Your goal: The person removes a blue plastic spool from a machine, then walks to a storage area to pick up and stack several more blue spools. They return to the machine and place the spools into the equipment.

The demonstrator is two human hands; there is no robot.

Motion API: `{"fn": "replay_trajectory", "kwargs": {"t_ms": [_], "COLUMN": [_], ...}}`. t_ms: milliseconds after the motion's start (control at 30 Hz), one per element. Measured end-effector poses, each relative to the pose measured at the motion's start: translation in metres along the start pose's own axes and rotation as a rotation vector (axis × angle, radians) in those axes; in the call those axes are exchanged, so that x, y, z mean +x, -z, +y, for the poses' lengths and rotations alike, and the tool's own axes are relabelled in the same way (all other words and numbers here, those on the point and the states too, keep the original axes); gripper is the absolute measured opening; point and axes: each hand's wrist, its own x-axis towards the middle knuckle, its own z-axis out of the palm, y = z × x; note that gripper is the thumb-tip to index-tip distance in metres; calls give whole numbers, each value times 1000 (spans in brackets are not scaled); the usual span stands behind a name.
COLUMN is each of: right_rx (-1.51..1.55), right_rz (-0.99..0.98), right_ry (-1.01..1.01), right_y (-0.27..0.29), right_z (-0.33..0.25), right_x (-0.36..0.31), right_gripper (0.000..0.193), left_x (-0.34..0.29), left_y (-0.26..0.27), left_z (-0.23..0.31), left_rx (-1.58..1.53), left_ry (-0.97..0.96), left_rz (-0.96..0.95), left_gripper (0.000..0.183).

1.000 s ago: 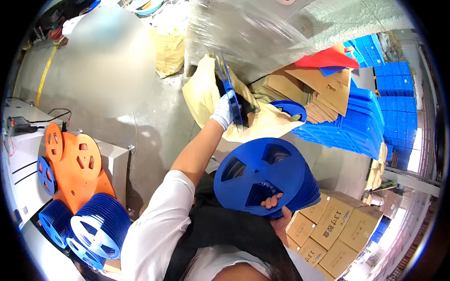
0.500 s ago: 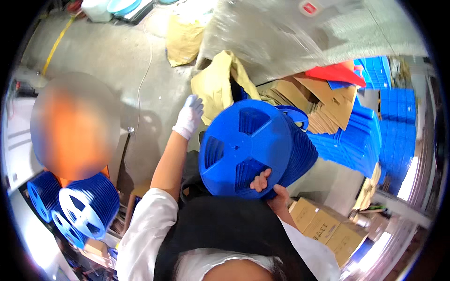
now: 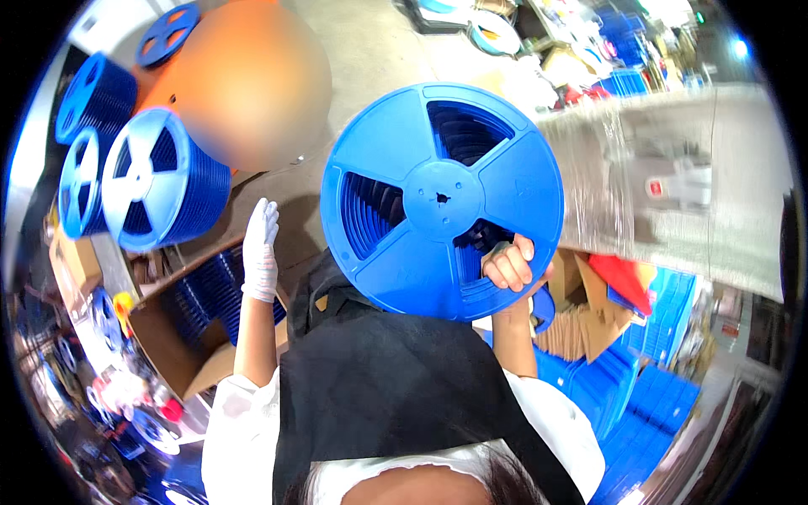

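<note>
A stack of blue plastic reels (image 3: 396, 282) fills the middle in front of me, its round face with three windows turned up toward me. My right hand (image 3: 508, 266) is bare and closed on the stack's near right rim, its fingers hooked through a window. Further reels show layered behind the windows. To the left of the stack, apart from it, my left hand (image 3: 262, 251) wears a white glove. Its fingers are stretched out and it holds nothing. Beneath that arm is an open cardboard box (image 3: 164, 328) with dark blue reels (image 3: 210, 290) inside.
More blue reel stacks (image 3: 189, 198) stand at the left beside an orange shape (image 3: 194, 63), partly blurred. Plastic wrap covers a large bundle (image 3: 589, 168) at the right. Below it are folded cardboard (image 3: 602, 303), a red piece (image 3: 619, 282) and blue crates (image 3: 665, 391).
My view has turned left. The reel stack now faces me more squarely, still in my right hand. My gloved left hand is lower and farther from the reels; the cardboard box has come into view.
</note>
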Motion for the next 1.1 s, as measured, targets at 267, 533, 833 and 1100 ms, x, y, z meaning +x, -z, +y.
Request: {"fn": "replay_trajectory", "kwargs": {"t_ms": [267, 533, 833, 1100], "right_rx": [64, 23, -2, 50], "right_rz": [-110, -178, -157, -142], "right_ry": [-291, -616, -820, -848], "right_y": [1, -2, 19, 38], "right_z": [21, 29, -1, -20], "right_x": [63, 107, 138, 145], "right_gripper": [35, 37, 39, 38], "left_x": [-74, -54, -16, -55], "left_y": [-33, -140, -165, -81], "left_z": [66, 106, 89, 20], "left_rx": [508, 1125, 1524, 1086], "left_ry": [-368, -814, -612, -237], "left_rz": [355, 343, 317, 1009], "left_gripper": [43, 21, 6, 25]}}
